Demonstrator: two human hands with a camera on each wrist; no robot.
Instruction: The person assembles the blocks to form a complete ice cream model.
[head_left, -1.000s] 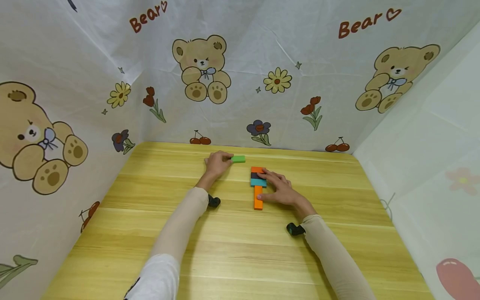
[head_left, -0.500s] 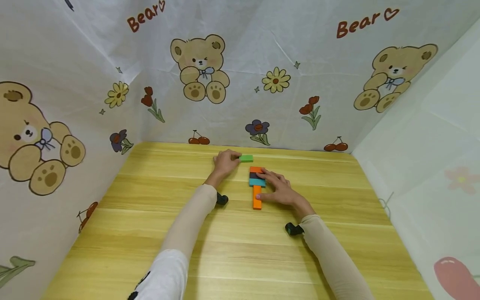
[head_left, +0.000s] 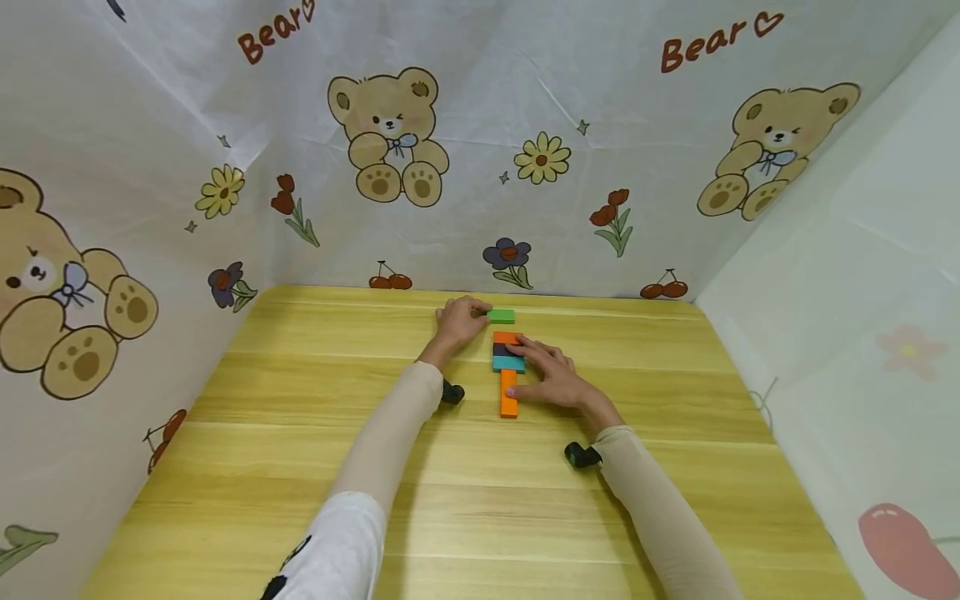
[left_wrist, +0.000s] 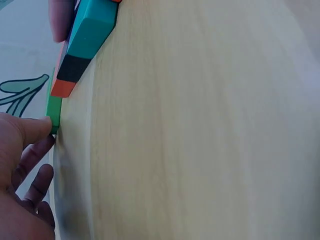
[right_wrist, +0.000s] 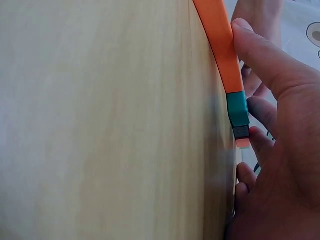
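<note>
Green block (head_left: 501, 316) slid right, four others

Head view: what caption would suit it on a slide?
Left hand pushes a green block toward a row of blocks steadied by the right hand.

Right hand (head_left: 551, 379) covers part of the block row (head_left: 508, 362) — black block barely shows.
</note>
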